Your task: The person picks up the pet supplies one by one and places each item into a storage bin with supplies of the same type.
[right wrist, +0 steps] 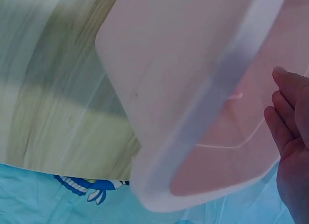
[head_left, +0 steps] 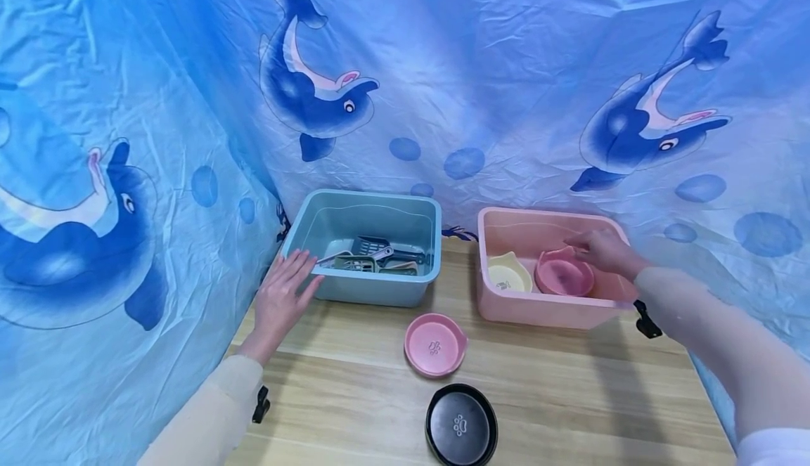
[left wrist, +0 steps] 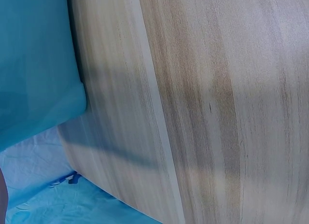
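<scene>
My left hand [head_left: 283,296] rests with straight, spread fingers at the front left rim of a blue bin [head_left: 373,290]. Inside that bin lie several litter scoops [head_left: 373,254]. Over the right side of a pink bin [head_left: 531,308], my right hand [head_left: 604,249] reaches in, its fingers loosely bent and nothing seen between them in the right wrist view. Just below its fingertips sits a dark pink cat-eared bowl [head_left: 565,274]. Left of it in the bin is a cream cat-eared bowl [head_left: 509,274].
On the wooden table [head_left: 354,382], a pink bowl [head_left: 434,345] with a paw print stands in front of the gap between the bins. Nearer me is a black bowl [head_left: 462,426], also with a paw print. Blue dolphin-printed cloth [head_left: 443,86] hangs behind and at the left.
</scene>
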The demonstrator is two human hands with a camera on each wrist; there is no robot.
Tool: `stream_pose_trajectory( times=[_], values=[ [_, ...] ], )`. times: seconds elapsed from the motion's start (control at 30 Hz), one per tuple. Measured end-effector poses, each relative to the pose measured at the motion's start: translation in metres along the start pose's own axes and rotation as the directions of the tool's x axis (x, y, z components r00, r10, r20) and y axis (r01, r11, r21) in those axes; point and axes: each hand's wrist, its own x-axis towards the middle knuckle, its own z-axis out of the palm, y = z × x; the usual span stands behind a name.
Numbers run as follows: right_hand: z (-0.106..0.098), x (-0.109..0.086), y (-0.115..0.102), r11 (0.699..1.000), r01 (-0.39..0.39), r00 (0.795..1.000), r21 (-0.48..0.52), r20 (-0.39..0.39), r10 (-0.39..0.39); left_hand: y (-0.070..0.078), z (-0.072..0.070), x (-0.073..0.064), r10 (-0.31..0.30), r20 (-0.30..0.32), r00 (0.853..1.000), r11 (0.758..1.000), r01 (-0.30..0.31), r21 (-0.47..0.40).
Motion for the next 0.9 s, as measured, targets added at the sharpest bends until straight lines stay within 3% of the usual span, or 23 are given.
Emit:
stream_pose_trajectory(
  times=[0.1, 0.3, 0.5, 0.63, 0.73, 0.9],
  values=[
    [-0.003, 0.001, -0.002, 0.999, -0.040, 0.999, 0.023, 0.027, 0.039, 0.000, -0.001, -0.001, -0.004, 0.001, 1.000, 1.000, 0.004, 0.005],
    [-0.010, 0.003, -0.023, 0.999, -0.026, 1.000, 0.042, 0.015, 0.025, 0.000, -0.001, -0.002, -0.004, -0.009, 1.000, 1.000, 0.004, 0.006],
    [-0.016, 0.004, -0.065, 1.000, -0.006, 1.000, -0.007, -0.022, 0.006, 0.000, -0.001, -0.003, -0.004, -0.006, 1.000, 1.000, 0.004, -0.016],
    [-0.019, 0.002, -0.100, 0.996, -0.017, 1.000, 0.083, 0.011, 0.017, 0.000, 0.000, -0.003, -0.007, -0.005, 1.000, 1.000, 0.007, -0.019],
    [-0.017, 0.001, -0.126, 0.992, 0.046, 0.998, 0.113, -0.049, -0.040, -0.001, 0.001, -0.003, -0.005, -0.005, 1.000, 1.000, 0.005, -0.021],
    [-0.004, -0.004, -0.160, 0.974, 0.192, 0.969, 0.121, -0.183, -0.168, -0.001, 0.002, -0.003, 0.000, -0.008, 1.000, 1.000, 0.000, -0.030]
  ],
)
